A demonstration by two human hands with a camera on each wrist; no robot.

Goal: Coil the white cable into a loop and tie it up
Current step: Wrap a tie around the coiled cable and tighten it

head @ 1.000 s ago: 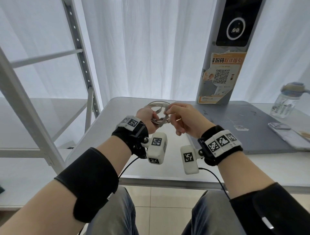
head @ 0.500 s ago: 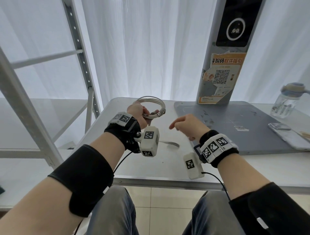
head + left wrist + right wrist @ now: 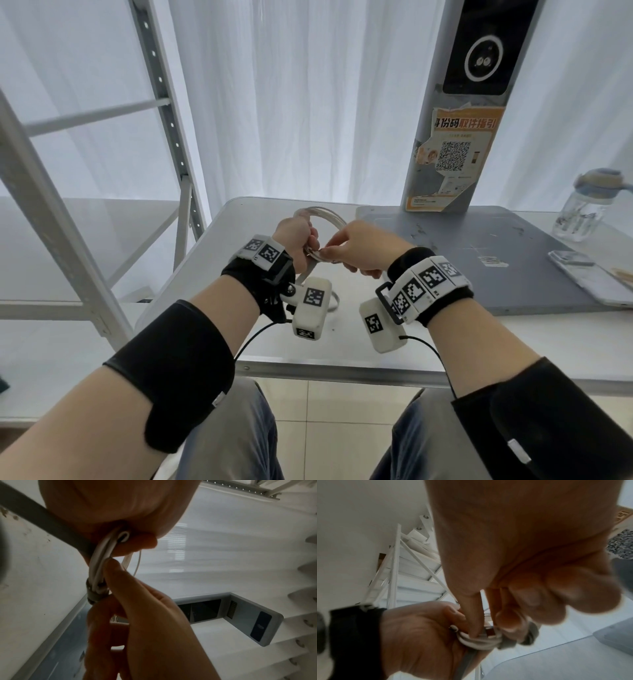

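- While both hands meet above the tabletop (image 3: 212,284), the white cable (image 3: 322,214) is up in the air between them, wound into a loop of several turns.
- Left hand (image 3: 296,240) has its fingers wrapped round the near side of the loop, gripping the bundled strands; the far arc of the loop pokes out above the knuckles.
- Right hand (image 3: 359,246) is right up against the left one, thumb and fingertips pinching at the same bundle.
- From the left wrist view, the cable (image 3: 101,555) strands run together through a grey strap (image 3: 96,596) that wraps round them, and the right hand (image 3: 140,622) has a fingertip pressed on the strands just above that wrap.
- From the right wrist view, the right hand (image 3: 513,561) has its thumb and forefinger closed on the cable (image 3: 476,642) at the grey strap (image 3: 506,642), with the left hand (image 3: 423,635) clamped on the bundle just beside it.
- A loose grey tail of the strap hangs down below the left hand.
- Off to the right on the tabletop: a grey mat (image 3: 513,260), a water bottle (image 3: 582,209) and a phone (image 3: 589,277), all well apart from the hands.
- A metal shelf frame (image 3: 51,212) stands to the left.
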